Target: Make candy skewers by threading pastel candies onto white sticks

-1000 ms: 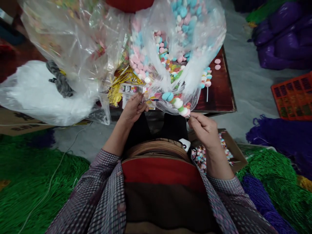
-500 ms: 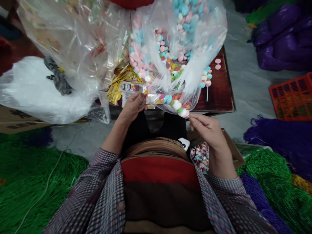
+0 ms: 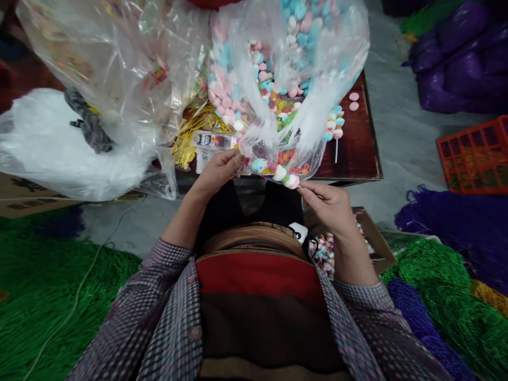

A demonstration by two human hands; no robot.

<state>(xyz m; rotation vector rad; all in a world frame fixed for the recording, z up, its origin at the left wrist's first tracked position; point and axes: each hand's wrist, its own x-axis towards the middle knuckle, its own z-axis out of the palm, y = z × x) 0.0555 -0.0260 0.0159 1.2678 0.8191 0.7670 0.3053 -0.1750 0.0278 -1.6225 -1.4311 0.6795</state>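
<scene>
Between my two hands stretches a marshmallow skewer (image 3: 286, 177) of white, green, pink and blue pieces. My right hand (image 3: 329, 205) pinches its stick just past the pink end piece. At the other end, my left hand (image 3: 222, 170) is closed on the edge of a clear printed wrapper (image 3: 246, 166). The skewer's far part lies inside that wrapper, while the white and pink pieces by my right hand stick out. Just behind, on the table, are printed packets (image 3: 210, 139) and gold twist ties (image 3: 184, 151).
Large clear bags of marshmallows (image 3: 224, 92) and gummy rings cover much of the table (image 3: 359, 159). Another skewer (image 3: 335, 124) and two loose pink pieces (image 3: 353, 101) lie at the right. A carton of wrapped sweets (image 3: 326, 254) stands below my right arm. An orange crate (image 3: 474, 156) is farther right.
My right hand has moved left, and the skewer has slid deeper into the wrapper towards my left hand. The left hand keeps its grip on the wrapper.
</scene>
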